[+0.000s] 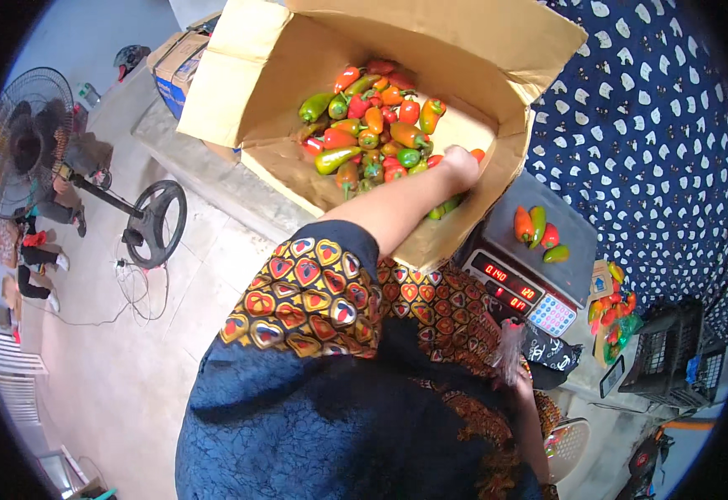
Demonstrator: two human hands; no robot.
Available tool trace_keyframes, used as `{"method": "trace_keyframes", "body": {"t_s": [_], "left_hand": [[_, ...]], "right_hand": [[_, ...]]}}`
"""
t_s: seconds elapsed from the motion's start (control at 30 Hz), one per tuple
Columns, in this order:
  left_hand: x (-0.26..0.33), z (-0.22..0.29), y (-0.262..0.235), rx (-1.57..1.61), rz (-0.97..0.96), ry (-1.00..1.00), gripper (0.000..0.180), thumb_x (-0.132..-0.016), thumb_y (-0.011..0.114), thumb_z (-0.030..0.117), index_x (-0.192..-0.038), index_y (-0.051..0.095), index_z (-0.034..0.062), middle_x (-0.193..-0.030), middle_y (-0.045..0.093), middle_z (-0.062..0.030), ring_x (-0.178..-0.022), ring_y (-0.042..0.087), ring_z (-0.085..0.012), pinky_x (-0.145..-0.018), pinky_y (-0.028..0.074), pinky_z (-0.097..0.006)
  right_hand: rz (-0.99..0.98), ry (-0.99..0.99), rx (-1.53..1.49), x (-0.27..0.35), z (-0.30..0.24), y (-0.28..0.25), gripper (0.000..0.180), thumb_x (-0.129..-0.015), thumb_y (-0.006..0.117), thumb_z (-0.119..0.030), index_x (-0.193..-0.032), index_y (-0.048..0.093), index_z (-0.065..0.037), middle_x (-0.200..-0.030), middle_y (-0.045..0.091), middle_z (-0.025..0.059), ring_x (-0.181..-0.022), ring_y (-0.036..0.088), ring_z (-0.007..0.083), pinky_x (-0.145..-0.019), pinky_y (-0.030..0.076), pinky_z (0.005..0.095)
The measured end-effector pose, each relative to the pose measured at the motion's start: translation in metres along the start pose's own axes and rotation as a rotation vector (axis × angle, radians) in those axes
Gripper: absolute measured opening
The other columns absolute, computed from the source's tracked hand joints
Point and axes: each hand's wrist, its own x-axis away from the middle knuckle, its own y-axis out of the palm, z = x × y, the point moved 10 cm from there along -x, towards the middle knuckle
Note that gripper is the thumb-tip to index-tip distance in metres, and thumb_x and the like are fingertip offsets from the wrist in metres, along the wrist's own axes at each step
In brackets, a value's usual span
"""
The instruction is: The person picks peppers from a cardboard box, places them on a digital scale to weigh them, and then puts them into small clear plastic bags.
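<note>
My left hand [461, 169] reaches down inside an open cardboard box [276, 162], at the right side of a pile of red, green and orange peppers [370, 125]. Its fingers are curled and mostly hidden; a red pepper [478, 155] shows just beyond them. My right hand [521, 385], low at the right, is closed on a crumpled clear plastic bag [510, 352]. Between the hands stands a digital scale [506, 237] with a lit red display and a keypad. Several peppers [539, 233] lie on its dark platform.
Right of the scale are more peppers [614, 308], partly in a green bag, and a black plastic crate [668, 354]. Patterned dark cloth [639, 117] hangs at the right. A pale basket [568, 446] sits low. A standing fan [27, 142] and trailing cable are on the left.
</note>
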Motion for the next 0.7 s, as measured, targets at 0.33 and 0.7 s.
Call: {"method": "trace_keyframes", "body": {"t_s": [0.33, 0.7], "left_hand": [[0.061, -0.204, -0.076, 0.005, 0.254, -0.549, 0.035, -0.079, 0.058, 0.040, -0.093, 0.069, 0.0099, -0.101, 0.067, -0.0120, -0.090, 0.065, -0.0259, -0.079, 0.051, -0.041], [0.130, -0.273, 0.007, 0.501, -0.058, -0.823, 0.062, -0.079, 0.053, 0.059, -0.117, 0.063, 0.0116, -0.121, 0.060, -0.0111, -0.112, 0.058, -0.0241, -0.093, 0.046, -0.036]], "right_hand": [[-0.142, 0.021, -0.186, -0.001, 0.004, 0.013, 0.026, -0.090, 0.051, -0.014, -0.107, 0.058, 0.005, -0.100, 0.064, 0.0141, -0.082, 0.064, 0.0238, -0.066, 0.054, 0.0370], [-0.084, -0.025, -0.164, -0.005, -0.008, 0.016, 0.028, -0.088, 0.054, -0.016, -0.107, 0.058, 0.005, -0.096, 0.062, 0.0147, -0.081, 0.065, 0.0258, -0.062, 0.055, 0.0373]]}}
